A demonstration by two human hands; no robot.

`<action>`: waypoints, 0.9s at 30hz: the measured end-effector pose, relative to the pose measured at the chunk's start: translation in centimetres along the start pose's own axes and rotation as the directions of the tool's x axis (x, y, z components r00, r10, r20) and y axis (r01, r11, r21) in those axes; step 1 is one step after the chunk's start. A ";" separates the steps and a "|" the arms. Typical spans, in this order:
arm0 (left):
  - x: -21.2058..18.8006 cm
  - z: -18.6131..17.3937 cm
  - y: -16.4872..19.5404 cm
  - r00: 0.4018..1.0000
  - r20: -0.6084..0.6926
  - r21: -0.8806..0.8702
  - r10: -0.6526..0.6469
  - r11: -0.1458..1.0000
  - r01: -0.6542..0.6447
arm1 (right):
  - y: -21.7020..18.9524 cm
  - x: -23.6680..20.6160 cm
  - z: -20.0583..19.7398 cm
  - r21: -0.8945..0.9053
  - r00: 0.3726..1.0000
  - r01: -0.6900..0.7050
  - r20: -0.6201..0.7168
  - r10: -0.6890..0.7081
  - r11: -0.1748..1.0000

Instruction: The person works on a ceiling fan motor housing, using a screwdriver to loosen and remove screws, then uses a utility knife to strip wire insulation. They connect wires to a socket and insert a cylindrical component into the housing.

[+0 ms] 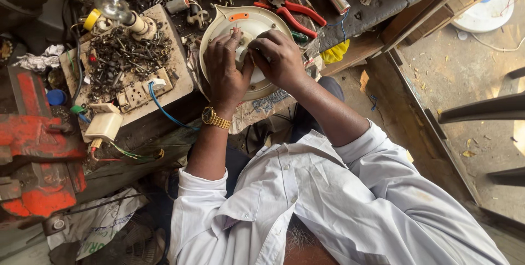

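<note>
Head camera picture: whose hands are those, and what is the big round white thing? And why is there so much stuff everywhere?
The camera sits up by a person's head and looks down, so these are that person's own hands. The left hand, with a gold watch, and the right hand both press on a round white casing, fingers at its middle. Any tiny part they pinch is hidden. Around it lie red pliers, a light bulb, a pile of screws and a red vise.

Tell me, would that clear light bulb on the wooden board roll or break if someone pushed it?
The light bulb looks like thin clear glass, so probably fragile. It sits in a cream holder on the wooden board, so it likely would not roll freely.
</note>
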State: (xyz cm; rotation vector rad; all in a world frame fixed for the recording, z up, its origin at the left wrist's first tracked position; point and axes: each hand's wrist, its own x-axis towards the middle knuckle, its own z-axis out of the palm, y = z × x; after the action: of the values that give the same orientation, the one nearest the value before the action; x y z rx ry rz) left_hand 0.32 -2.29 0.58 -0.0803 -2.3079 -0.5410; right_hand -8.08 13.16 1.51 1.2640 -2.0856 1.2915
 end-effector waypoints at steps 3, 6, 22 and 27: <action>0.2 -0.2 0.4 1.000 0.012 -0.046 -0.002 0.999 0.002 | -0.2 0.3 -0.6 -0.023 1.000 0.015 0.019 -0.014 1.000; 0.4 -0.2 0.6 1.000 0.000 0.022 0.020 1.000 -0.020 | -0.3 0.5 -1.0 -0.043 0.999 0.016 0.046 -0.014 0.999; -0.3 1.2 -0.3 0.999 -0.035 0.092 -0.010 0.996 0.013 | 6.0 -1.1 -3.8 -0.274 0.990 -0.104 0.063 0.126 0.956; -0.2 1.0 -0.1 0.999 -0.046 0.097 -0.002 0.995 0.006 | 6.3 -1.5 -4.3 -0.355 0.975 -0.053 0.185 0.125 0.933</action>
State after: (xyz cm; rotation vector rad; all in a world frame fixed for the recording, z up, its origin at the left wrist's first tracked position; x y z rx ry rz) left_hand -0.18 -1.96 -0.21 -0.0164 -2.2865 -0.4277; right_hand -13.16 18.67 -0.63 1.1933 -2.4083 0.7980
